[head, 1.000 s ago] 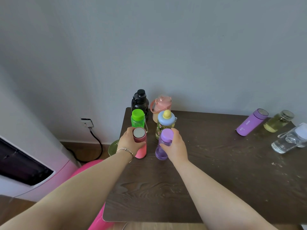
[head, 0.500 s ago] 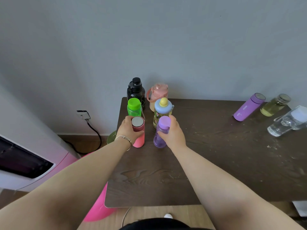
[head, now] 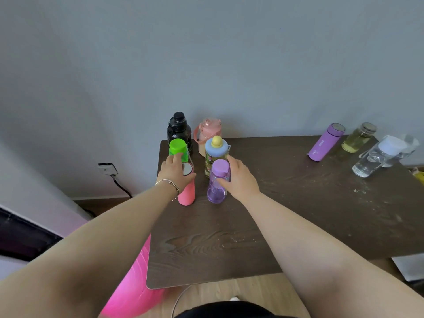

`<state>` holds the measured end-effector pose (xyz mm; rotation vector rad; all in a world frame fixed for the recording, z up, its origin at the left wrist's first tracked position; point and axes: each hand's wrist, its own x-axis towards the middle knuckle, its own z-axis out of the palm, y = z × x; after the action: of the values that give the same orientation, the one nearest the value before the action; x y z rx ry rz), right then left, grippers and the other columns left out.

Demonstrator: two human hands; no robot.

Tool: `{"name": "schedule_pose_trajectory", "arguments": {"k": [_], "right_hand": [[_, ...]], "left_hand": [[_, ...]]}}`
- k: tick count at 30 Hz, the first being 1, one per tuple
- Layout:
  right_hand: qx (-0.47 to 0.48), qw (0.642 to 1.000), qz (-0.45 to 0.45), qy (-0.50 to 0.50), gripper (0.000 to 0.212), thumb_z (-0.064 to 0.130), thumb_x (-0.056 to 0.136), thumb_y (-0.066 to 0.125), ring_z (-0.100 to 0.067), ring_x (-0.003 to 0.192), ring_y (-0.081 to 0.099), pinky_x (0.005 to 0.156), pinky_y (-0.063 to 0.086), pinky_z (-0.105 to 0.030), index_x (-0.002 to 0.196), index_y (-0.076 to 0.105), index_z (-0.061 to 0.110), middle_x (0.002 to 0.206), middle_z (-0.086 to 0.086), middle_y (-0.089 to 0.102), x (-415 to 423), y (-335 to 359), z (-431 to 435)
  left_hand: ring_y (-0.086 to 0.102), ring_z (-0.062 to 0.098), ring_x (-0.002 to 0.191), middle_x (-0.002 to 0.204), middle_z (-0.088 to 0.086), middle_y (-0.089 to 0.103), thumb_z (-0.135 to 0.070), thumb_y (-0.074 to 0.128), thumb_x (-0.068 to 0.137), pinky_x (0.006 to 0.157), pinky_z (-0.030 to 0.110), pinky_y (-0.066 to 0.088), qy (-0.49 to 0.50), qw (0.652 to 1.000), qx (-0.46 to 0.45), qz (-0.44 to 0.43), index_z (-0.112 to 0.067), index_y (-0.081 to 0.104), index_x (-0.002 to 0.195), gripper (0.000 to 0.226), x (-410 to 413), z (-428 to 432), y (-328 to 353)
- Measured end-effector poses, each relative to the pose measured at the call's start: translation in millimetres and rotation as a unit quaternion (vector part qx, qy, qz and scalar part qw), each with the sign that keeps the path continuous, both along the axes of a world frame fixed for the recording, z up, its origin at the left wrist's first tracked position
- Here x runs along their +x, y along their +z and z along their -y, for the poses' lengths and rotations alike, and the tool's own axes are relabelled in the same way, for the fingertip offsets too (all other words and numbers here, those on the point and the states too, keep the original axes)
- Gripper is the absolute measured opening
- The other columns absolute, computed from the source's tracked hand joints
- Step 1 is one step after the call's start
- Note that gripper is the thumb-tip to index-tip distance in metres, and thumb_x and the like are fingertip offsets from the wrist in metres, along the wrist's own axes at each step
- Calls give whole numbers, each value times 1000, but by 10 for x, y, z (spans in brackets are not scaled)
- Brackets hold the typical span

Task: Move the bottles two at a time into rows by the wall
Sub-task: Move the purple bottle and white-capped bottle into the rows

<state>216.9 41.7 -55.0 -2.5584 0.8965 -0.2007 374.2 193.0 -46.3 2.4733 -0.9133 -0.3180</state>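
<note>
Left hand [head: 175, 174] has a closed grip on the pink bottle [head: 187, 191], right hand [head: 238, 180] on the purple bottle [head: 218, 182]; crowding could topple the green bottle [head: 177, 149] just behind

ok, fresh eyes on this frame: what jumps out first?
Two bare arms reach to the table's far left corner: the left hand grips a coral-pink bottle with a white cap, the right hand a translucent purple plastic bottle, both upright on the dark wood table. Behind them four bottles stand in pairs toward the grey wall. At far right more wait, including a purple metal flask.
</note>
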Motion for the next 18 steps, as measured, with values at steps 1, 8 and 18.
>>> {"name": "schedule_pose_trajectory", "arguments": {"k": [1, 8, 18], "right_hand": [[-19, 1000, -8, 9, 79, 45, 87, 68, -29, 122, 50, 85, 54, -46, 151, 28, 21, 140, -6, 47, -23, 58, 25], [-168, 983, -62, 41, 73, 38, 91, 64, -32, 131, 44, 100, 44, -43, 150, 30, 13, 145, -12, 46, -316, 334, 284], [-223, 969, -109, 19, 70, 39, 92, 62, -33, 142, 31, 118, 24, -51, 149, 32, 13, 145, -11, 45, -1331, 294, 1077]], "left_hand": [[42, 37, 124, 137, 15, 43, -40, 70, 82, 102, 47, 42, -16, 1000, 8, 21, -14, 31, 145, 79, 0, 32, 52], [34, 32, 134, 147, 9, 36, -42, 66, 83, 105, 44, 37, -139, 971, 83, 175, -14, 30, 146, 77, -258, 348, 318], [22, 32, 143, 151, 13, 27, -45, 62, 85, 115, 45, 26, -170, 931, 165, 277, -13, 22, 148, 81, -1226, 1215, 387]]}}
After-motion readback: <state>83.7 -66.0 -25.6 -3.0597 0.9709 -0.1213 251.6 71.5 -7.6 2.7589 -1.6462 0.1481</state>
